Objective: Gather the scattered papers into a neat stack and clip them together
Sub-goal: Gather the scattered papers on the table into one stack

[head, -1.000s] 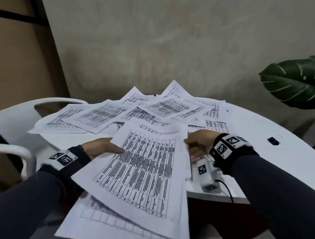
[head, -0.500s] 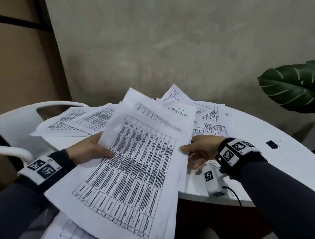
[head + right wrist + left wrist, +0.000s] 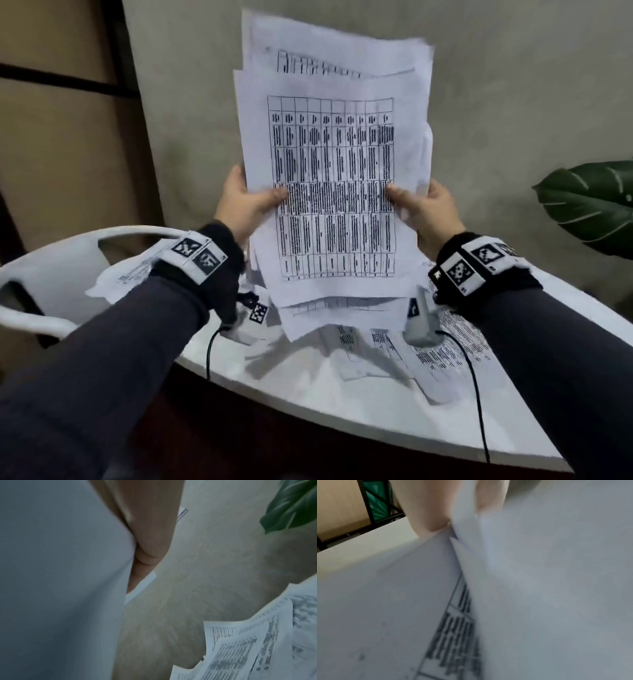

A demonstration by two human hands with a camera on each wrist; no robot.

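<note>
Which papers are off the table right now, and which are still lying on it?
The bundle of sheets held upright between left hand and right hand is off the table. The loose sheets below remain flat on the white table.

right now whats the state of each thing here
held sheaf of papers: upright, lifted off the table, edges uneven, unclipped
left hand: grips the sheaf's left edge
right hand: grips its right edge
loose papers: flat on the table, ungathered
</note>
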